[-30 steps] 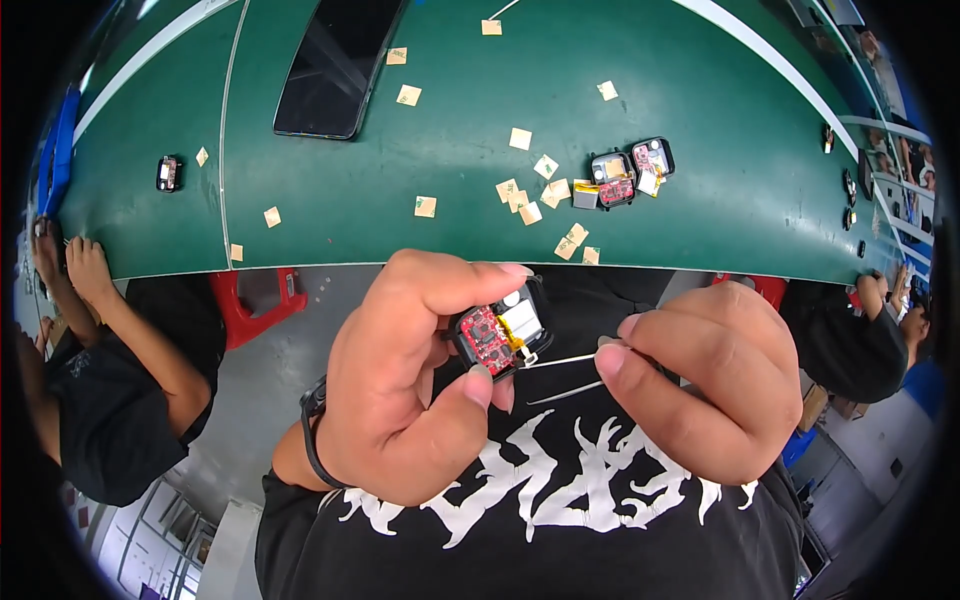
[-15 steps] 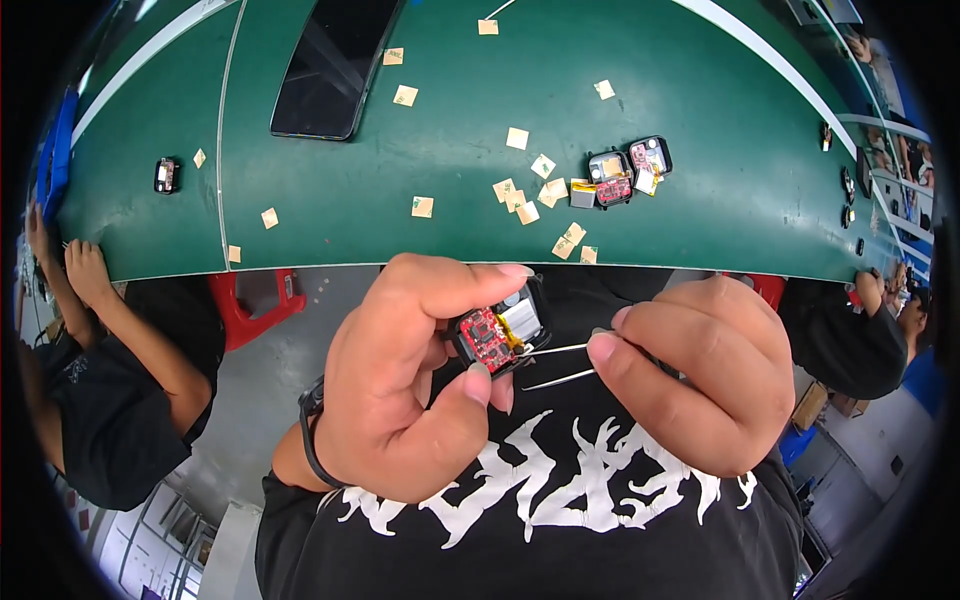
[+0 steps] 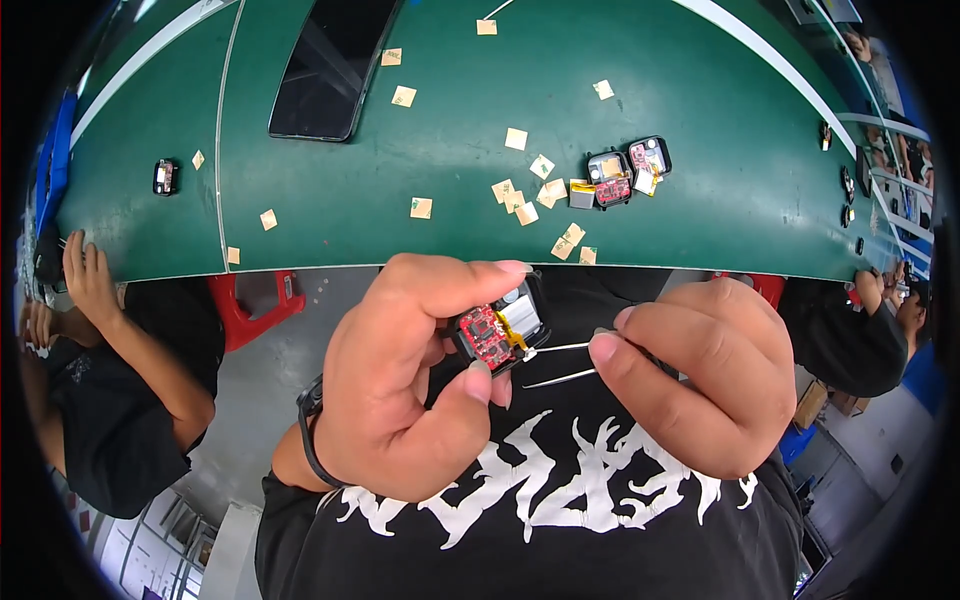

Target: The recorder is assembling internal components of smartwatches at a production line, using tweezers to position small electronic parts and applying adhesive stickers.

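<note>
Between its thumb and fingers, my left hand (image 3: 410,370) grips a small black electronic device case (image 3: 541,300), open side toward me. Inside the case lie a red circuit board (image 3: 486,335), a silver battery pouch (image 3: 520,314) and a strip of yellow tape. My right hand (image 3: 710,370) pinches a pair of metal tweezers (image 3: 562,347), their two tips apart. One tip touches a small whitish piece at the case's lower right edge, by the yellow strip; the other tip hangs free below the case.
On the green table (image 3: 330,200) stand more open device cases (image 3: 612,190) with red boards and batteries. Several beige adhesive squares (image 3: 421,208) are scattered about. A black smartphone (image 3: 325,75) lies at the back, another small device (image 3: 166,177) at left. Co-workers sit on both sides.
The tweezer tip has shifted slightly, and a whitish piece now shows at it beside the case's edge. My hands stay nearly still. The left co-worker's hands have moved.
</note>
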{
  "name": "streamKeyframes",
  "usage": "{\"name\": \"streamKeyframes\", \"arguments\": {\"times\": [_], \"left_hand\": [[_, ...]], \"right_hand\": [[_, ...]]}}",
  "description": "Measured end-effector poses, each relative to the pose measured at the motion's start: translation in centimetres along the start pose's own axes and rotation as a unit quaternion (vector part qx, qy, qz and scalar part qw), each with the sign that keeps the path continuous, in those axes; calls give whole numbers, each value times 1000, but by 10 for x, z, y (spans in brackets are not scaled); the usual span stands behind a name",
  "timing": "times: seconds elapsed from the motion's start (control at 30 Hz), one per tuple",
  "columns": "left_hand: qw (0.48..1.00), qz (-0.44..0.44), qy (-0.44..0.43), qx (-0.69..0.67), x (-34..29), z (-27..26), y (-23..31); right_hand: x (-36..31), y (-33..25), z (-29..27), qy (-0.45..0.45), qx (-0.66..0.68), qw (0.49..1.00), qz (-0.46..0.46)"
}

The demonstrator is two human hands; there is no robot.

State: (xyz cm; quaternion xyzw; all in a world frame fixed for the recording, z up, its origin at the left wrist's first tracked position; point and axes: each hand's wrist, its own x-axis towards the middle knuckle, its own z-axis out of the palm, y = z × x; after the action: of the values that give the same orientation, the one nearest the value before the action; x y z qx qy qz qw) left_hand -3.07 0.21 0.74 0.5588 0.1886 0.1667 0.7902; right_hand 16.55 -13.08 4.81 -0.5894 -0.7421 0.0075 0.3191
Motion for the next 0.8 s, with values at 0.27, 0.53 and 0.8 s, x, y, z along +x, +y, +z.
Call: {"name": "streamKeyframes", "arguments": {"times": [0.27, 0.53, 0.8], "left_hand": [[999, 9, -26, 23, -1, -5, 0], [999, 5, -21, 42, 0, -6, 2], [996, -4, -84, -19, 10, -1, -5]], "right_hand": [[-6, 0, 1, 45, -20, 999, -1], [0, 0, 2, 0, 3, 1000, 3], [-10, 9, -9, -22, 238, 943, 232]]}}
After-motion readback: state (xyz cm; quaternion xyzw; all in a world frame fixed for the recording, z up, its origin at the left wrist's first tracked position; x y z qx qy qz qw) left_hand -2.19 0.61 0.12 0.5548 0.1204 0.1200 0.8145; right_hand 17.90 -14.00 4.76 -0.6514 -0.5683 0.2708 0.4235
